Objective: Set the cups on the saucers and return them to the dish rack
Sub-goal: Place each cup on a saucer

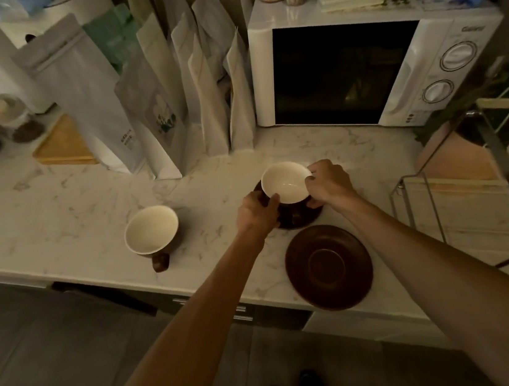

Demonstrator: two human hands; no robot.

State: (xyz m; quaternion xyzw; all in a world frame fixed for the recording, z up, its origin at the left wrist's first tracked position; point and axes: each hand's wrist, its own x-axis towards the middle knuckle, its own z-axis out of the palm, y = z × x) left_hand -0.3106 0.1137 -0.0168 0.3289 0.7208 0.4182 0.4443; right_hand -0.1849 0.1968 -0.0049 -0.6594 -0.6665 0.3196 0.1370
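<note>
A brown cup with a cream inside sits on a dark brown saucer in the middle of the marble counter. My left hand grips the saucer's left edge, with the thumb against the cup. My right hand pinches the cup's right rim and touches the saucer's right side. A second cup of the same kind stands alone to the left, its handle pointing toward me. A second saucer lies bare near the counter's front edge, just in front of the held pair.
A wire dish rack stands at the right end of the counter. Behind the cups are a white microwave and several upright paper bags. A wooden tray and jars sit at the back left.
</note>
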